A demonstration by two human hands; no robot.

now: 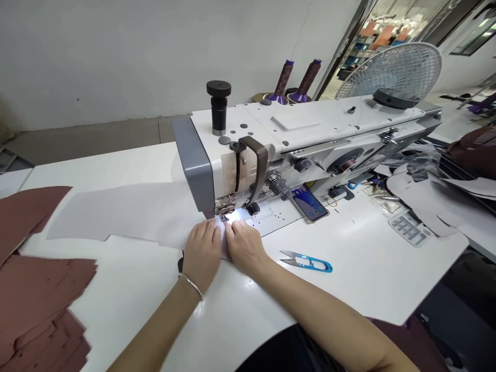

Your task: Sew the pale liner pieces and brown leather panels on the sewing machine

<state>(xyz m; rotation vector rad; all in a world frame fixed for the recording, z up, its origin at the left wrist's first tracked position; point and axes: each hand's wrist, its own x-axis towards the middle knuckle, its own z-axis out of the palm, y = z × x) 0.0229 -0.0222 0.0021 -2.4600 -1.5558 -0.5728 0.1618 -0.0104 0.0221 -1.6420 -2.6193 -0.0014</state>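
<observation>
The head view looks forward and down, from close above, at the sewing machine (279,130).

sheet (124,212): pale grey | stacked pieces (42,305): reddish-brown | sewing machine (298,124): white (end cover (192,160) grey)

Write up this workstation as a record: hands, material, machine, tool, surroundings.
Left hand: by the needle area, fingers on the pale sheet; bracelet at wrist
Right hand: beside the left, fingertips by the needle area
Material: pale sheet lying flat, stretching left
Machine: white-and-grey sewing machine, two thread cones behind
Tool: blue-handled snips on the table, right of the hands
Surroundings: phone beside the machine; stacked brown pieces at left
</observation>
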